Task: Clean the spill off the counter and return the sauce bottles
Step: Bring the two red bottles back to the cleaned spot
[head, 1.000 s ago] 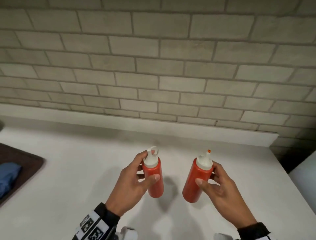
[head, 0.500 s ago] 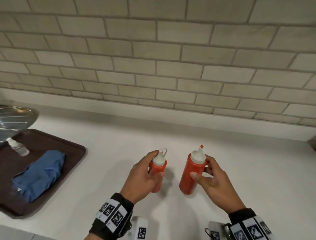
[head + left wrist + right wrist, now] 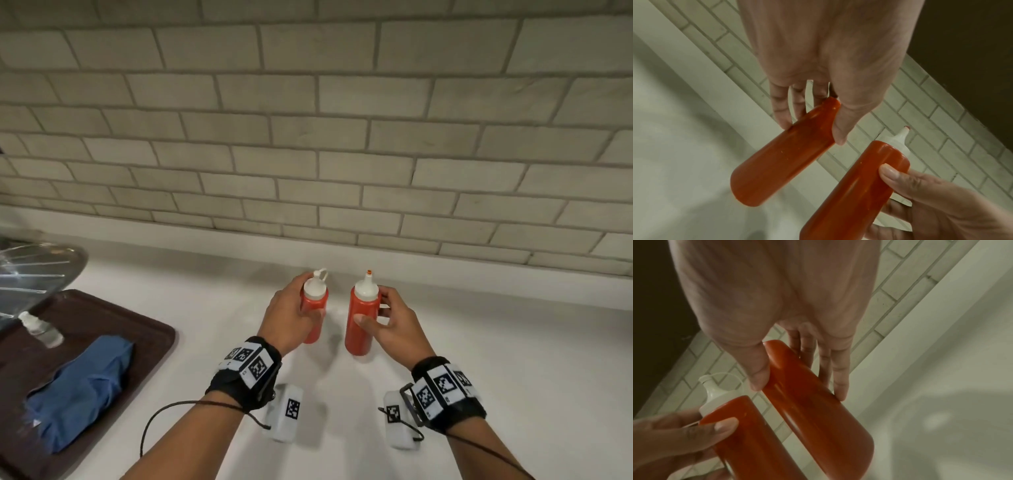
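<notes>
I grip one red sauce bottle in each hand, both near upright with white nozzles pointing up toward the tiled wall (image 3: 342, 137). My left hand (image 3: 287, 318) wraps its thumb and fingers round the left sauce bottle (image 3: 313, 308); my right hand (image 3: 394, 329) clasps the right sauce bottle (image 3: 361, 318) likewise. They hang side by side, apart, above the white counter (image 3: 496, 359). Only the head view shows the brown tray (image 3: 144, 329) with a blue cloth (image 3: 82, 390) at far left; the wrist views show the bottle bottoms clear of the counter.
</notes>
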Motion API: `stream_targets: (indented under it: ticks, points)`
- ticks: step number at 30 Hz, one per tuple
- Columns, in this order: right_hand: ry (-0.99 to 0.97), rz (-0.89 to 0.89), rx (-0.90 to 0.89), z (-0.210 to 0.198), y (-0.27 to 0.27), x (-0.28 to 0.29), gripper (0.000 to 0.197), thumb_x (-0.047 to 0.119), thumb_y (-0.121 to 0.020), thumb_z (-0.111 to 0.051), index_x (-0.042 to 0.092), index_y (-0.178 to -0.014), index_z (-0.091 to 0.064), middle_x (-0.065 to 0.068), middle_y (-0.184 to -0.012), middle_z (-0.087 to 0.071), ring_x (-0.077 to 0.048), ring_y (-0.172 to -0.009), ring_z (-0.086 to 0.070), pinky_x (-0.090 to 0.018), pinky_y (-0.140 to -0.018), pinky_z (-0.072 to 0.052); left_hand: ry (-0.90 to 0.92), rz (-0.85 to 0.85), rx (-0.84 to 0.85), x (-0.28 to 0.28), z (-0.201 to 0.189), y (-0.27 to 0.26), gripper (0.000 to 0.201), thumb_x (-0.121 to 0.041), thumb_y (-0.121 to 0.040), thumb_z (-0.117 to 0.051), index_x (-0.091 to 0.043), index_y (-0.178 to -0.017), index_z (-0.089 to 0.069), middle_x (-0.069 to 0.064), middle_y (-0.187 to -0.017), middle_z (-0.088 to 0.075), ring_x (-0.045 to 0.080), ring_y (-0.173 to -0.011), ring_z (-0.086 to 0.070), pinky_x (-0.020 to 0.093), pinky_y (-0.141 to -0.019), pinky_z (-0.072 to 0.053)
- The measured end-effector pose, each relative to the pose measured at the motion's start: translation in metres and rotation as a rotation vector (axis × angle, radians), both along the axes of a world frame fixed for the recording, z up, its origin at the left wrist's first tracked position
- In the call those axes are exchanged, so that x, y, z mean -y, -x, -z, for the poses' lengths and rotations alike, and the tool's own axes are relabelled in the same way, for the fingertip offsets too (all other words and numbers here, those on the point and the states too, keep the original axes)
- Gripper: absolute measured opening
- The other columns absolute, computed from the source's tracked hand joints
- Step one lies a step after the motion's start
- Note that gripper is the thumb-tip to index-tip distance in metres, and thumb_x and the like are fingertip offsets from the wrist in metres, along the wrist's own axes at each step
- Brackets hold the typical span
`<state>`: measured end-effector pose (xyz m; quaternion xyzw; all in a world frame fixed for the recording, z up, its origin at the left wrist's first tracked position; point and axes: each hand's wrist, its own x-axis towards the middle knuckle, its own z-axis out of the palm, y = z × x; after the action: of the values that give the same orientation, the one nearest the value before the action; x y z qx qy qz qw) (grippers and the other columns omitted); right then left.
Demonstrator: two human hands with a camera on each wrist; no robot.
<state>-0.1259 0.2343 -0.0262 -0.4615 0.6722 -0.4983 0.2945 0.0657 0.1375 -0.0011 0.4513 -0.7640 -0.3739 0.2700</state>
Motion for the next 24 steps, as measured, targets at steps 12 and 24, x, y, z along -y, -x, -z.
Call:
stream_targets:
  ticks: [12,24]
  points:
    - [-0.087,0.130,-0.024,-0.003,0.027,0.129,0.056,0.020,-0.078,-0.077,0.022,-0.125,-0.049,0.003,-0.113,-0.064,-0.018,-0.101,-0.065,-0.038,-0.090,-0.053,-0.056,0.014,0.079,0.118,-0.008,0.065,0.038,-0.014,-0.080,-0.066,-0.037,-0.110,-0.058,-0.010,-0.096,-0.069,0.018,-0.094,-0.066,0.033,-0.087,-0.053]
    - [-0.204,0.243,-0.091,0.042,0.046,0.198,0.060,0.027,-0.078,-0.075,0.017,-0.130,-0.047,-0.007,-0.118,-0.066,-0.026,-0.105,-0.064,-0.039,-0.091,-0.051,0.015,-0.025,0.061,0.184,0.039,0.110,0.047,-0.023,-0.083,-0.070,-0.025,-0.128,-0.058,0.003,-0.127,-0.067,0.029,-0.119,-0.061,0.038,-0.097,-0.048]
